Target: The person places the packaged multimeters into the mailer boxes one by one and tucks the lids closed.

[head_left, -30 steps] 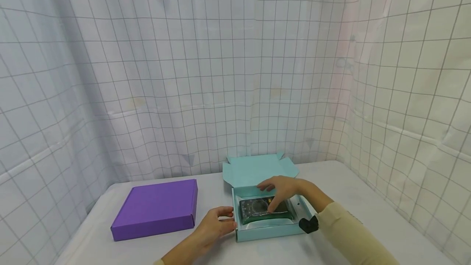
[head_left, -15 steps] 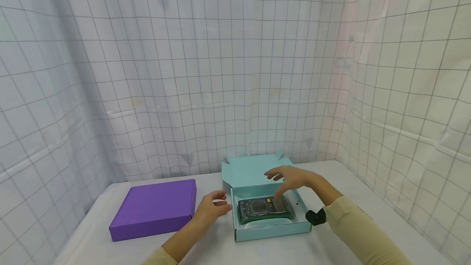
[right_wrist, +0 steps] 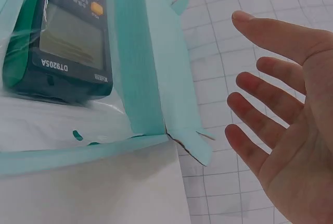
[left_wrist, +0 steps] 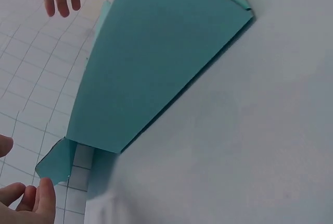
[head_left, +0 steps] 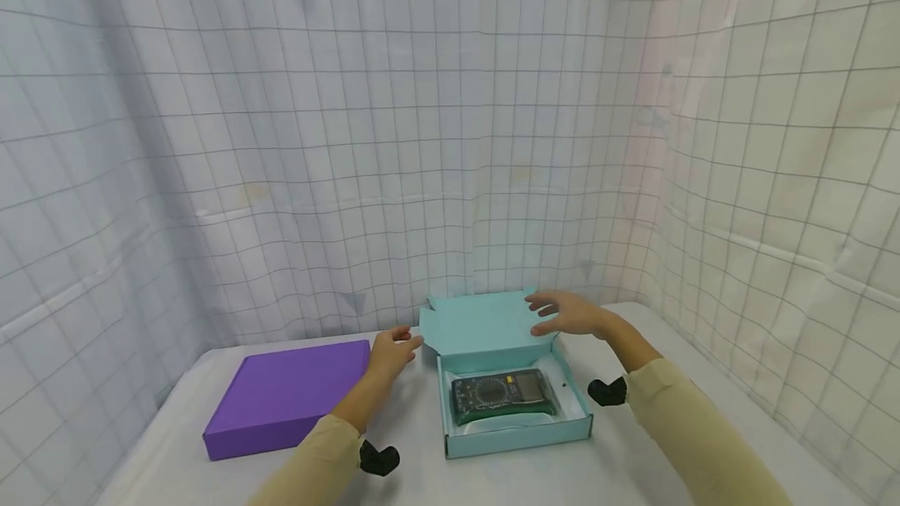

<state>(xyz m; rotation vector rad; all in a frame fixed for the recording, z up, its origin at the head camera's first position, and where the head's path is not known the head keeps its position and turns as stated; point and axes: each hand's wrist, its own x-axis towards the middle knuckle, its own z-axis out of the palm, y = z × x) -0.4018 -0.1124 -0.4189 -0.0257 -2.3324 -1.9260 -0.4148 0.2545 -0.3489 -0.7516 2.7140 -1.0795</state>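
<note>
A teal cardboard box (head_left: 516,441) lies with its lid (head_left: 485,324) folded back toward the curtain. Inside it rests a digital multimeter (head_left: 499,393) in clear plastic, its dial and screen facing up; "DT9205A" reads on its front in the right wrist view. My left hand (head_left: 394,354) hovers just left of the lid's side flap, holding nothing, fingers loosely bent. Over the lid's right part, my right hand (head_left: 568,314) is spread with relaxed fingers and holds nothing. In the right wrist view, that hand (right_wrist: 291,99) stands apart from the box edge.
A closed purple box (head_left: 291,393) lies on the white-covered table (head_left: 415,475) to the left, partly behind my left arm. A white checked curtain (head_left: 450,139) hangs behind and on both sides. Black wrist straps (head_left: 380,459) sit on my sleeves.
My right hand has lifted off the multimeter and moved back over the lid. My left hand has left the box's left side and gone up and left toward the lid flap.
</note>
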